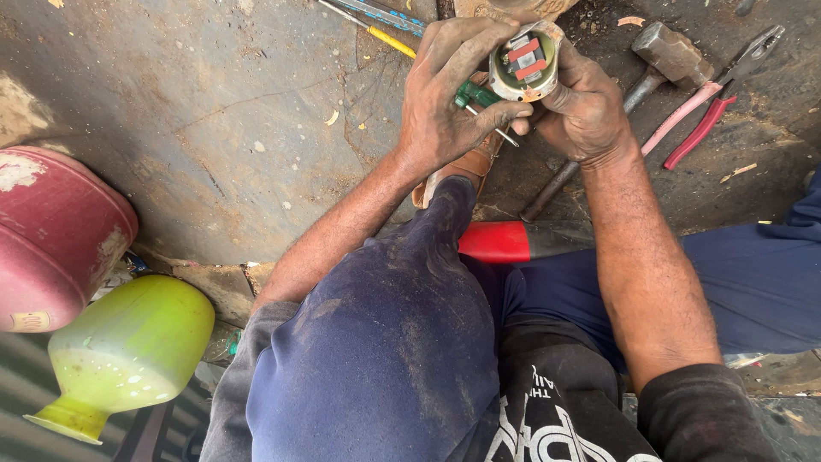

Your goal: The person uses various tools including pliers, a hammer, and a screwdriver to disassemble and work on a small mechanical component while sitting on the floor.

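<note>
A round open-faced part (523, 62) is gripped by the right hand (581, 107), a green screwdriver (475, 96) pinched in the left hand (445, 94) below it, its insides exposed.

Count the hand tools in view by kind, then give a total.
Hammer: 1
Pliers: 1
Screwdrivers: 2, a green-handled one in the left hand and a yellow one on the ground
Total: 4

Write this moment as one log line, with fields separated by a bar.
left hand: grips green-handled screwdriver | right hand: holds round part | nearby: hammer, red pliers on ground
</note>
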